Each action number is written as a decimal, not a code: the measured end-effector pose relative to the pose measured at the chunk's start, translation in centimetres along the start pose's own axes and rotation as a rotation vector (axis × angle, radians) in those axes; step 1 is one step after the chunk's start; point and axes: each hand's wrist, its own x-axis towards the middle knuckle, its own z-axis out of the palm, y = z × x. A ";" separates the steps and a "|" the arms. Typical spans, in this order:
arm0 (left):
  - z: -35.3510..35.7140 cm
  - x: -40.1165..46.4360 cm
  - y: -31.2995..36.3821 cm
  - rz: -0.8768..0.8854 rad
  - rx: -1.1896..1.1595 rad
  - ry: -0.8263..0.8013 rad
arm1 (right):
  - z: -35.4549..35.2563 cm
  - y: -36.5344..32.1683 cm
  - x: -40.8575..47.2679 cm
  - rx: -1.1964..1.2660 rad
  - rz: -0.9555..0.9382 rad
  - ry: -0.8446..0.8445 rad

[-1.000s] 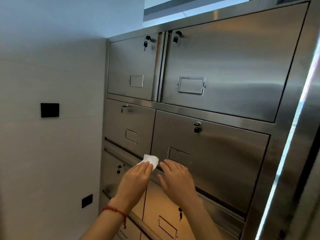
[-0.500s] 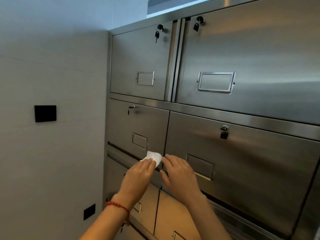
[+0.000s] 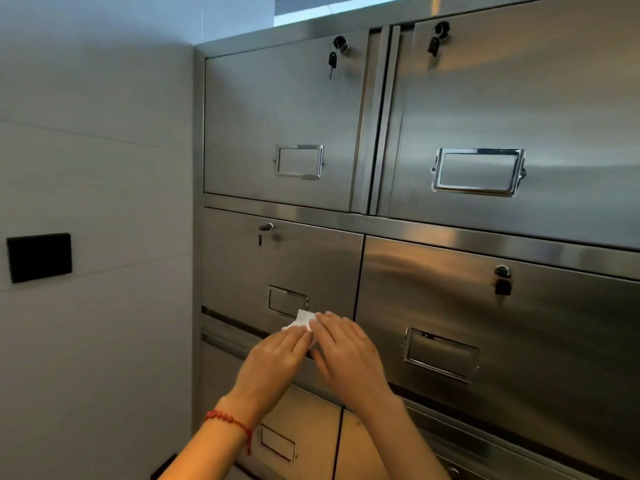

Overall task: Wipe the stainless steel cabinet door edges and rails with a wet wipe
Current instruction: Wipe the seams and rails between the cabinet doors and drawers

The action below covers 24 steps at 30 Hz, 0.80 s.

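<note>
Wet wipe (image 3: pixel 300 321), a single crumpled white piece, sits against the lower edge of the middle-left cabinet door (image 3: pixel 277 268), at the dark gap above the rail (image 3: pixel 228 336). Two hands meet on it: the left hand (image 3: pixel 273 363) and the right hand (image 3: pixel 346 355) both lay extended fingertips on the wipe, side by side and touching. One red bracelet (image 3: pixel 228 420) circles the left wrist. Four label holders show on the upper two rows of doors, and keys hang from two top locks (image 3: pixel 337 50).
</note>
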 end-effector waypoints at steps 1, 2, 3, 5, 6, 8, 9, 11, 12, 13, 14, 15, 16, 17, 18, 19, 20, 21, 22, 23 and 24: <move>0.3 0.0 -0.5 0.013 -0.013 0.007 | 0.4 -0.2 0.3 -0.004 -0.005 0.002; 0.5 0.0 -1.0 0.024 -0.024 0.015 | 0.9 -0.2 0.5 -0.010 -0.009 0.000; 0.8 0.0 -1.5 0.032 -0.033 0.024 | 1.3 -0.3 0.8 -0.017 -0.009 -0.004; 1.3 0.2 -2.4 0.039 -0.048 0.038 | 2.1 -0.3 1.4 -0.031 0.000 -0.011; 1.5 0.3 -2.9 0.042 -0.052 0.043 | 2.4 -0.3 1.6 -0.035 0.006 -0.012; 2.1 0.6 -3.6 0.051 -0.055 0.055 | 3.2 0.0 2.1 -0.042 0.002 0.002; 2.4 0.7 -3.9 0.059 -0.056 0.065 | 3.6 0.2 2.4 -0.043 -0.005 0.018; 2.9 1.1 -4.4 0.077 -0.058 0.082 | 4.4 0.7 2.8 -0.036 -0.012 0.044; 3.2 1.3 -4.6 0.086 -0.058 0.086 | 4.7 1.0 3.0 -0.037 -0.015 0.054; 3.5 1.5 -4.8 0.096 -0.058 0.091 | 5.1 1.3 3.2 -0.043 -0.019 0.064; 3.9 1.7 -5.0 0.106 -0.060 0.095 | 5.5 1.6 3.4 -0.045 -0.024 0.072; 4.3 1.9 -5.3 0.116 -0.065 0.102 | 6.0 2.0 3.7 -0.042 -0.031 0.082; 4.7 2.2 -5.6 0.126 -0.070 0.110 | 6.4 2.4 4.0 -0.036 -0.037 0.094; 5.1 2.6 -5.9 0.134 -0.076 0.122 | 6.7 2.8 4.3 -0.029 -0.042 0.108; 5.4 2.9 -6.2 0.140 -0.080 0.137 | 7.1 3.2 4.6 -0.023 -0.046 0.119; 5.8 3.3 -6.5 0.142 -0.081 0.155 | 7.5 3.7 4.9 -0.017 -0.051 0.128; 6.1 3.7 -6.7 0.141 -0.079 0.174 | 7.8 4.1 5.1 -0.014 -0.056 0.138; 6.5 4.0 -6.9 0.139 -0.073 0.192 | 8.1 4.6 5.3 -0.014 -0.064 0.149; 6.9 4.4 -7.1 0.136 -0.066 0.209 | 8.3 5.0 5.5 -0.016 -0.073 0.161; 7.4 4.7 -7.2 0.132 -0.061 0.220 | 8.6 5.5 5.6 -0.021 -0.081 0.171; 7.8 4.9 -7.3 0.126 -0.060 0.226 | 8.8 5.9 5.7 -0.026 -0.087 0.182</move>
